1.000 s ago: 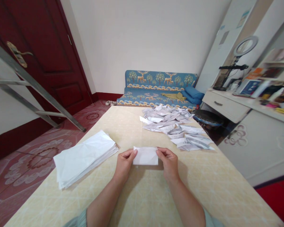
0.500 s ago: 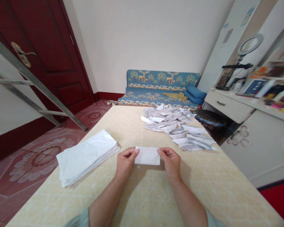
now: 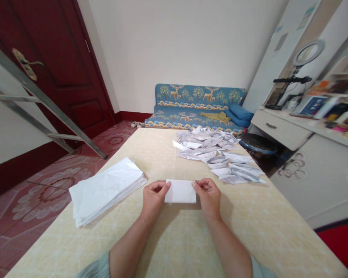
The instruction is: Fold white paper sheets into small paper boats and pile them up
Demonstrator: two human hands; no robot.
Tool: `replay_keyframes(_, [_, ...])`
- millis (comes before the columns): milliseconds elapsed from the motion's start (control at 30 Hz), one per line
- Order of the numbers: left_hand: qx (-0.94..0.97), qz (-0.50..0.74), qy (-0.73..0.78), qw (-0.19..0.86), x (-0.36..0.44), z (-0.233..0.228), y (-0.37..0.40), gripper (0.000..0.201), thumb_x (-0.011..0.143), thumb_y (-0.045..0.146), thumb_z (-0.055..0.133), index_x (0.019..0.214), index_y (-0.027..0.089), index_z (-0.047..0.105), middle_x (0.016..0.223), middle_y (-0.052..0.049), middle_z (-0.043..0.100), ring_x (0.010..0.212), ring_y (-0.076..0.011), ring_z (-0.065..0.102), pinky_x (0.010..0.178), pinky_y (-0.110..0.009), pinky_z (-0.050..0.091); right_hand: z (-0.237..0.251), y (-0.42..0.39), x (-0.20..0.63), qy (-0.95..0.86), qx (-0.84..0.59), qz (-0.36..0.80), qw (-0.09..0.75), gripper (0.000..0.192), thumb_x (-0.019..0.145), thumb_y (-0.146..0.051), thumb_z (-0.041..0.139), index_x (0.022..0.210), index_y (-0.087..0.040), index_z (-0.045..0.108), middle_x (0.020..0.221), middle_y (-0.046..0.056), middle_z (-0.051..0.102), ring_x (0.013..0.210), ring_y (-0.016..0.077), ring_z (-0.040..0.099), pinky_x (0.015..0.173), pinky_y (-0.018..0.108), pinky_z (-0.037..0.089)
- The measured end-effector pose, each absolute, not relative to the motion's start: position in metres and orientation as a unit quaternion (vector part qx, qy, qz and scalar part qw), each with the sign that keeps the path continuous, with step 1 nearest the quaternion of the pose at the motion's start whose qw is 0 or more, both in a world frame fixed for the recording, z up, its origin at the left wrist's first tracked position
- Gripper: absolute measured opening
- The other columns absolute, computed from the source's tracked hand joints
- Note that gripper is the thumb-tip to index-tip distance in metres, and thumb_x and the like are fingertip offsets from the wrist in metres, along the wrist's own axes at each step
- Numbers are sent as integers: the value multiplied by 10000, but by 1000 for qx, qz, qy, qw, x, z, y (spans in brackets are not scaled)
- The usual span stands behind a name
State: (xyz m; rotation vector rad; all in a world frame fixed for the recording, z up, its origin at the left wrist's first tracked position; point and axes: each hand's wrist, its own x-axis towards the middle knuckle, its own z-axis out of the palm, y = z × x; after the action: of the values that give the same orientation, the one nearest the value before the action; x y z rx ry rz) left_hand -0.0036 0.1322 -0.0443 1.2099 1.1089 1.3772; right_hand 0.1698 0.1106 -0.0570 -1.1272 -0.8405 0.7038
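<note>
A folded sheet of white paper (image 3: pixel 180 192) is held between my two hands, just above the table (image 3: pixel 174 247). My left hand (image 3: pixel 155 195) pinches its upper left corner, thumb on the near face. At the upper right corner my right hand (image 3: pixel 208 193) grips it the same way, fingers curled behind. To the left lies a stack of white paper sheets (image 3: pixel 107 189), set at a slant. Farther off at the right is a loose heap of folded paper pieces (image 3: pixel 208 144), some with grey print showing.
Beyond the table stands a low blue sofa (image 3: pixel 188 116) with a deer pattern. A metal ladder (image 3: pixel 52 108) leans at the left before a dark red door (image 3: pixel 60 58). On the right, a white cabinet (image 3: pixel 316 181) carries a ring light (image 3: pixel 309 61) and clutter; a dark round stool (image 3: pixel 258 143) sits beside it.
Little differs. My right thumb has shifted slightly left along the top of the folded paper, and the view has moved a touch. Both hands keep their hold.
</note>
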Motion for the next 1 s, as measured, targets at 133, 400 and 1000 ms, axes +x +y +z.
replay_keyframes(133, [505, 564, 478, 445, -3, -46, 133, 237, 664, 329, 697, 569, 132, 604, 542, 17, 583, 505, -90, 487, 484, -187, 363, -56, 110, 169, -373, -512, 319, 705, 263, 626, -262, 728, 745, -185, 506, 687, 1, 650, 652, 151, 614, 639, 260, 470])
replay_keyframes(400, [583, 525, 469, 407, -5, -55, 135, 178, 668, 278, 660, 758, 171, 552, 541, 57, 510, 473, -85, 473, 462, -174, 334, -55, 109, 173, -443, -614, 263, 598, 198, 604, -251, 671, 672, -205, 491, 578, -29, 608, 539, 150, 579, 511, 228, 410])
replay_keyframes(1000, [867, 272, 414, 52, 1, -48, 129, 304, 729, 30, 521, 852, 241, 701, 978, -55, 617, 970, -233, 490, 791, -366, 372, -55, 112, 175, -611, -705, 65, 353, 143, 628, -97, 553, 629, -238, 580, 576, -39, 633, 527, 126, 560, 525, 218, 336])
